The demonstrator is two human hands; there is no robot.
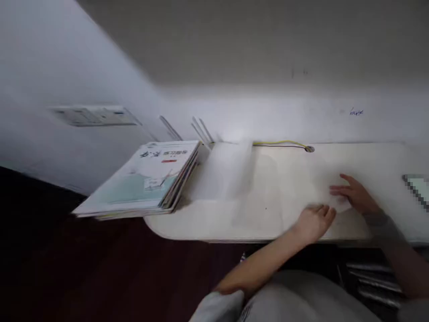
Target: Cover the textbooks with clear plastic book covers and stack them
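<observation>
Fingers of the left hand [315,221] and right hand [355,194] lie loosely apart and empty on the white desk [268,188], seemingly resting, with the stack of booklets [144,181] well left of the fingertips, a long sideways reach.

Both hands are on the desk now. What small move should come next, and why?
Probably reach the left hand toward the books and slide them further onto the desk. The stack hangs over the desk's left edge, and both hands, the right hand too, lie open and hold nothing.
</observation>
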